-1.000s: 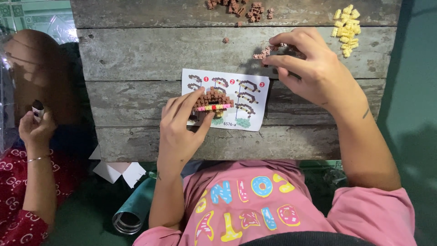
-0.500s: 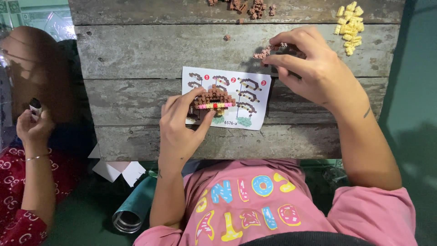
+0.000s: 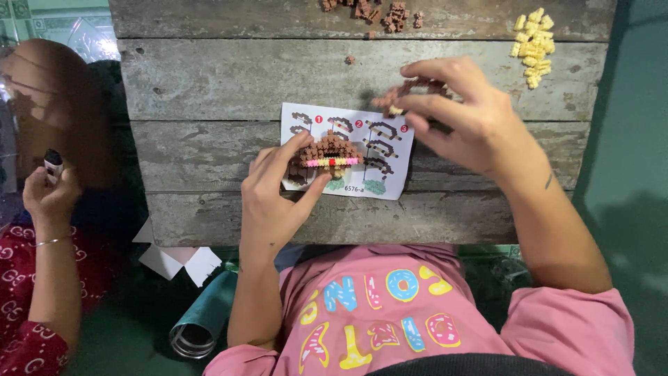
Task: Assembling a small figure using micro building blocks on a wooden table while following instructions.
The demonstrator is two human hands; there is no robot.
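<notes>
Left hand [image 3: 275, 198], centre of frame: thumb and forefinger pinch the base of a small brown block model [image 3: 331, 152] with a pink and yellow band. Model stands on the instruction sheet [image 3: 390, 182], likely so it can be checked against the printed steps; the grip looks meant to steady it.

Right hand [image 3: 463, 115], upper right of centre: fingertips closed on a small brown block cluster [image 3: 400, 96], held just above the sheet's upper right corner, clear of the model.

Loose stock sorted by colour along the top edge: brown blocks [image 3: 372, 10] top centre, yellow blocks [image 3: 532, 45] upper right. One stray brown piece [image 3: 349, 60] lies alone between them and the sheet. All rests on a weathered plank tabletop [image 3: 229, 83].

Far left: another person's hand [image 3: 47, 195] holds a small dark object [image 3: 53, 164]; kind unclear. Metal can [image 3: 198, 324] lies on the floor, lower left.
</notes>
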